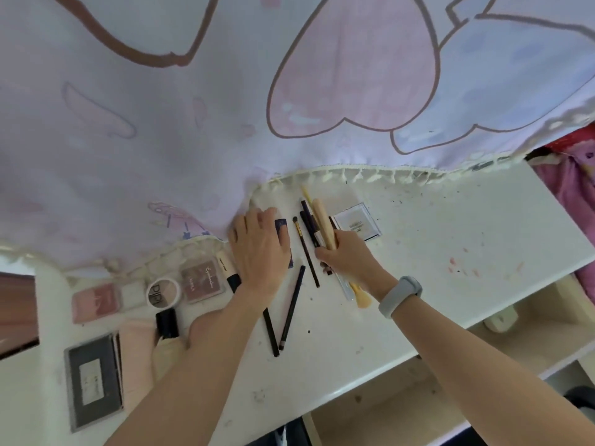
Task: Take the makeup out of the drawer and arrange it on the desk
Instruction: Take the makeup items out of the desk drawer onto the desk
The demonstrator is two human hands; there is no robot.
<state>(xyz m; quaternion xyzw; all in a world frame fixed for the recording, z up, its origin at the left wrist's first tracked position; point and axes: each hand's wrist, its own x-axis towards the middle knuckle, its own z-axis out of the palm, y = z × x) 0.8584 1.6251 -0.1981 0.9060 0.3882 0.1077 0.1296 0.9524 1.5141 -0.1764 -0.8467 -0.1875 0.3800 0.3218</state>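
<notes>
My right hand [346, 257] grips a bundle of makeup brushes [322, 225] with wooden and dark handles, their ends resting on the white desk [450, 239]. My left hand [257, 249] lies palm down on a dark blue case [281, 224] near the curtain's hem. A thin brush [307, 252] and two dark pencils [291, 309] lie loose between my hands. A white compact [355, 224] sits behind the bundle. To the left lie a mauve eyeshadow palette [201, 280], a round compact [163, 292], a pink palette [96, 302] and a grey palette [93, 379].
A large curtain [193, 123] printed with hearts hangs over the desk's far side, its tasselled hem on the surface. The open drawer [528, 329] shows below the desk's right edge. A black tube [167, 323] stands beside a pink pouch [140, 349].
</notes>
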